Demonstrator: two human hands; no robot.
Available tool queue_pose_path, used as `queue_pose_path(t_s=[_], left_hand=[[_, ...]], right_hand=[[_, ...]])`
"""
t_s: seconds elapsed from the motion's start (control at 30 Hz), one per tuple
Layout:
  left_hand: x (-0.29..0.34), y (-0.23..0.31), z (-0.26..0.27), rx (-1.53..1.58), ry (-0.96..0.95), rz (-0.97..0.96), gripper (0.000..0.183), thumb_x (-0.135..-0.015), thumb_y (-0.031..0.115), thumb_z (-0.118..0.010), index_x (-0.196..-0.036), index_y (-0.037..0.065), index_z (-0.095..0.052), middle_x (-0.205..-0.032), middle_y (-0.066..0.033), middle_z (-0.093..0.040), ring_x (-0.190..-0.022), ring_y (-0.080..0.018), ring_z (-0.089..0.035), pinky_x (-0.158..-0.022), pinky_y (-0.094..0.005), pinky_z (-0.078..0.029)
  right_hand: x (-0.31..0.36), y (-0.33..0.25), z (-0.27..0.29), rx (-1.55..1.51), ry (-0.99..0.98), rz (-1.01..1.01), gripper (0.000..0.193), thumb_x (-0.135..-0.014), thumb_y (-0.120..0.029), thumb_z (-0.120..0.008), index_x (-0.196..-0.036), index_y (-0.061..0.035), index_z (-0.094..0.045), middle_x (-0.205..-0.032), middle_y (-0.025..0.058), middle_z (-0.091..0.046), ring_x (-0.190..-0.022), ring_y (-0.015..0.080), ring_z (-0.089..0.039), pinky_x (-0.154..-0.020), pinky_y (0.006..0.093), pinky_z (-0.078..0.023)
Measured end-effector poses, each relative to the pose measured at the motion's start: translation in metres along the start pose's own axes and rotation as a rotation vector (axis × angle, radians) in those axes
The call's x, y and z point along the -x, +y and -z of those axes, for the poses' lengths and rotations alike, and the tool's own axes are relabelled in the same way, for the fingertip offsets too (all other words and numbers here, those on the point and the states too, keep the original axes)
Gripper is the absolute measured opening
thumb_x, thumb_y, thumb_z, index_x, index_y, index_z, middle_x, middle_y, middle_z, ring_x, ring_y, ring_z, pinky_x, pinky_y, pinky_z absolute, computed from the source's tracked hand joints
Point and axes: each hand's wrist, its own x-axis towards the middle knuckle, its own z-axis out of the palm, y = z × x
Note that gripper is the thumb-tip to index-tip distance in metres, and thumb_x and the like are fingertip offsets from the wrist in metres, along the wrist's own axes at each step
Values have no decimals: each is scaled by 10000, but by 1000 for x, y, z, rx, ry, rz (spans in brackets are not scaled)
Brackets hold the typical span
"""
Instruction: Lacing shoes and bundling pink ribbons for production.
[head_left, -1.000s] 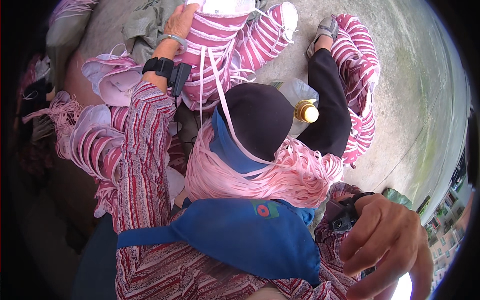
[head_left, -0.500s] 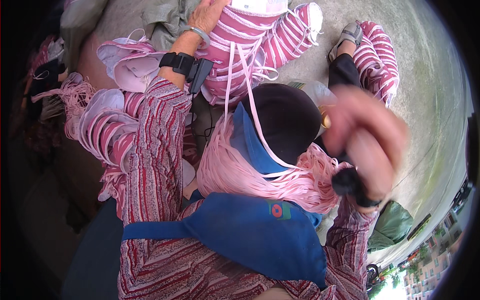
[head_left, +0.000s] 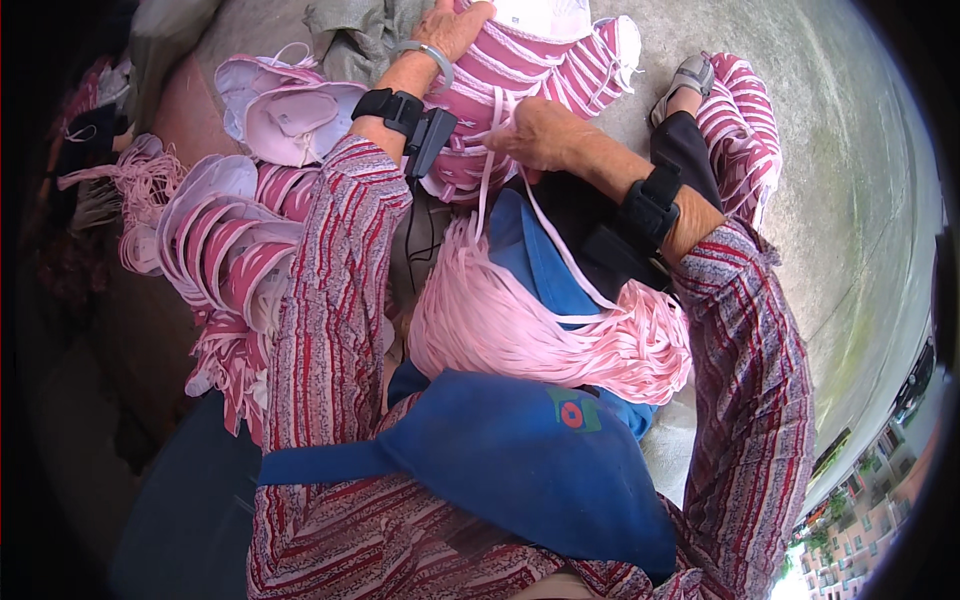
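The right hand has its fingers bunched at a pink lace; I can't tell if they pinch it. The left hand holds the edge of a pile of striped shoe pieces up front. The lace hangs from that pile, seemingly not tied off. Many loose laces lie over the lap, so plenty looks left. More striped piles sit at the left and by the foot.

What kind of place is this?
Probably an informal outdoor work spot: bare concrete ground with buildings in the distance, and stacked pink-and-white shoe uppers beside a large bundle of pale pink laces.
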Motion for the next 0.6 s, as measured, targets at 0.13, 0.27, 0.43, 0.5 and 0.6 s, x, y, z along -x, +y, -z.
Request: queue_pose_path(t_s=[0.13,0.27,0.43,0.5,0.6], left_hand=[[9,9,-9,-213,23,233,778,-756,524,-537,-1358,61,-367,-1253,-303,-500,-1197,-454,-445,-1011,-455,-357],[37,23,-17,-166,7,182,804,-747,498,-556,-1379,50,-342,-1358,-285,-395,-1283,-426,-341,-1077,-455,-270],[66,30,-12,-35,117,-37,795,-758,477,-560,-1384,45,-327,-1345,-286,-410,-1269,-428,-361,-1068,-452,-287],[62,24,-8,-26,136,-51,790,-760,470,-562,-1381,42,-326,-1346,-284,-411,-1260,-428,-375,-1062,-448,-299],[48,4,-3,-61,130,81,755,-759,463,-565,-1339,24,-362,-1325,-297,-425,-1235,-415,-412,-1032,-428,-339]], right_hand=[[-5,5,-2,-303,-64,-219,465,-910,-390,-583,-716,27,-645,-534,79,-590,-438,143,-566,-394,251,-422],[-4,3,-14,-276,21,-127,450,-900,-378,-606,-713,31,-627,-529,69,-563,-417,129,-529,-362,235,-383],[-24,16,-29,-358,129,-362,234,-869,-178,-599,-724,-5,-665,-585,51,-619,-519,160,-622,-450,293,-496],[-27,20,-33,-386,181,-427,225,-867,-162,-594,-715,-14,-668,-598,44,-627,-522,161,-626,-451,294,-497],[-5,3,-44,-185,-122,285,183,-893,-172,-561,-870,-29,-672,-712,80,-666,-613,176,-658,-530,289,-538]])
